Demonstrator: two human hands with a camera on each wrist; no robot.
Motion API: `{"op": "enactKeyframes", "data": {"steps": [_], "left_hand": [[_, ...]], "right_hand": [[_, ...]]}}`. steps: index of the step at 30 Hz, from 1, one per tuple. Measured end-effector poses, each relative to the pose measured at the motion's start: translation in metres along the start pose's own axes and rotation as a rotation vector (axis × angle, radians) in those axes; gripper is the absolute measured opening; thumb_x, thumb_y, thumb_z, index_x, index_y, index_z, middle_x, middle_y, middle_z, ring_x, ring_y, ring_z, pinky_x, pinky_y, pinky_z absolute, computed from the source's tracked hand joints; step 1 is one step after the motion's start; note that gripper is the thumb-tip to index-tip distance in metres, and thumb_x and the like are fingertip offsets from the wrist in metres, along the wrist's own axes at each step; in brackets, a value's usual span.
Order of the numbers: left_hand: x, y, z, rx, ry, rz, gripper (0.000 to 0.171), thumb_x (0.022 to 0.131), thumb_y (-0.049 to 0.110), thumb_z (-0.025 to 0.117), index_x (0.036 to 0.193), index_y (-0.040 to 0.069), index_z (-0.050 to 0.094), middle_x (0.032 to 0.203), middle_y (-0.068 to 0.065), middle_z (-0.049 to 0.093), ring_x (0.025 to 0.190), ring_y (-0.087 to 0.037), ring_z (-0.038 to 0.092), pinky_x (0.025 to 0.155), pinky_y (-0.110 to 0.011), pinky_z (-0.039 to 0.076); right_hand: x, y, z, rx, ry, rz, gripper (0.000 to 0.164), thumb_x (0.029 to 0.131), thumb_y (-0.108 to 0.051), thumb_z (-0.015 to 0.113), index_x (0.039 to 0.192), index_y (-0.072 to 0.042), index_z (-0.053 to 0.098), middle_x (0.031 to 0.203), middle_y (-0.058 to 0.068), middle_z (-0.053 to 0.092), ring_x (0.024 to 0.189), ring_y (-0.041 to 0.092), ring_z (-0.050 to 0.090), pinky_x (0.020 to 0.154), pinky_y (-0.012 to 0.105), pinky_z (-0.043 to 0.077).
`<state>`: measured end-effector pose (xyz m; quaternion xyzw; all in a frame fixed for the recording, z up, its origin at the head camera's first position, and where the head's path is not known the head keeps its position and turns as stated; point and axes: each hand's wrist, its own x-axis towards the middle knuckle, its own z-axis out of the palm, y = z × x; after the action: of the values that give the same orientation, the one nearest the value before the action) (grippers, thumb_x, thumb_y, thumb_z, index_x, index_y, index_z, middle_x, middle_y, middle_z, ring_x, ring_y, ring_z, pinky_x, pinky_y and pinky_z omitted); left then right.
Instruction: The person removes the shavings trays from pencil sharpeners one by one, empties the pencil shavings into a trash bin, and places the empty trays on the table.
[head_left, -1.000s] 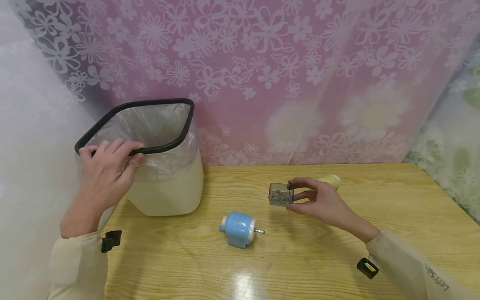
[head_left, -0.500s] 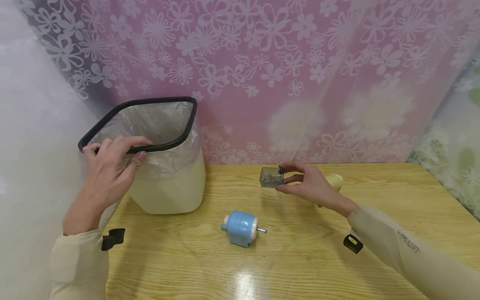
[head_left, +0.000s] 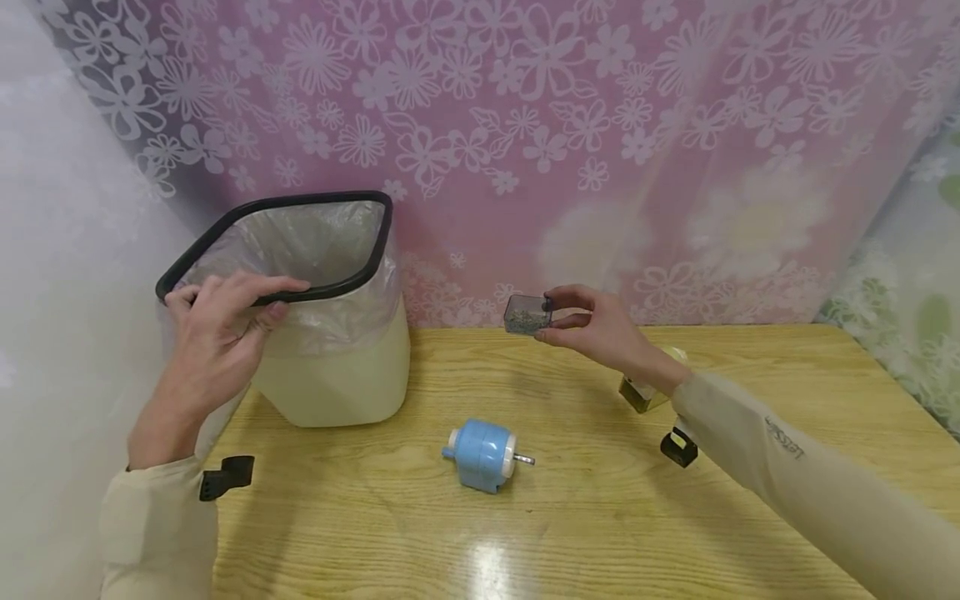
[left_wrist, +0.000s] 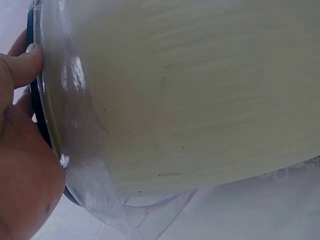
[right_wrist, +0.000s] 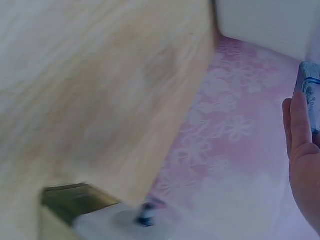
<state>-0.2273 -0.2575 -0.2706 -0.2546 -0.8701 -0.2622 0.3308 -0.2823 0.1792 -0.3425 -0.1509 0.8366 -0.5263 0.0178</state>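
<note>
My left hand grips the black rim of a cream trash can, fingers over the edge and thumb outside. In the left wrist view the thumb lies against the rim over a clear plastic liner. Between thumb and fingertips, my right hand holds a small see-through grey shavings box, raised above the table. Dark grey crumbly bits lie inside it. Only part of the box shows at the right edge of the right wrist view.
A light blue cylindrical part with a metal shaft lies mid-table. Partly behind the right forearm is a yellow hollow housing. The wood-grain table ends at a pink flowered curtain.
My right hand has carried the shavings box leftward and up, away from the table's front. The yellow housing shows more now. My left hand stays at the trash can's rim.
</note>
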Motion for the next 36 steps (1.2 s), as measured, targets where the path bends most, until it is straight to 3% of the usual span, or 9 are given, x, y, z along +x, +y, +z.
{"op": "enactKeyframes", "data": {"steps": [15,23,29,36], "left_hand": [[0.002,0.001,-0.004,0.019,-0.072,-0.01,0.033,0.099,0.01,0.064,0.126,0.025,0.075,0.097,-0.001,0.068,0.089,0.0,0.037,0.087,-0.04,0.01],[0.002,-0.001,-0.003,0.143,-0.038,0.082,0.034,0.095,0.008,0.068,0.125,0.024,0.076,0.076,0.002,0.057,0.079,-0.014,0.042,0.084,-0.04,0.015],[0.002,-0.001,-0.001,0.213,-0.016,0.131,0.037,0.093,0.006,0.069,0.125,0.023,0.075,0.075,-0.001,0.057,0.076,-0.022,0.047,0.081,-0.048,0.021],[0.0,-0.001,0.0,0.256,0.033,0.187,0.03,0.094,0.008,0.068,0.122,0.015,0.075,0.076,-0.006,0.059,0.072,-0.025,0.045,0.082,-0.056,0.026]], "right_hand": [[0.047,-0.063,0.017,0.085,0.036,-0.09,0.067,0.086,-0.019,0.083,0.147,-0.012,0.053,0.136,0.008,0.063,0.115,0.023,0.07,0.093,0.033,0.059],[0.064,-0.094,0.031,0.12,0.033,-0.163,0.069,0.085,-0.019,0.084,0.146,-0.01,0.054,0.133,0.007,0.065,0.113,0.021,0.07,0.092,0.031,0.059],[0.073,-0.11,0.036,0.135,0.047,-0.184,0.068,0.085,-0.018,0.085,0.145,-0.01,0.055,0.133,0.008,0.066,0.113,0.021,0.069,0.092,0.033,0.059],[0.08,-0.127,0.042,0.167,0.061,-0.228,0.061,0.085,-0.014,0.084,0.14,-0.009,0.058,0.13,0.009,0.068,0.11,0.02,0.071,0.093,0.031,0.058]]}}
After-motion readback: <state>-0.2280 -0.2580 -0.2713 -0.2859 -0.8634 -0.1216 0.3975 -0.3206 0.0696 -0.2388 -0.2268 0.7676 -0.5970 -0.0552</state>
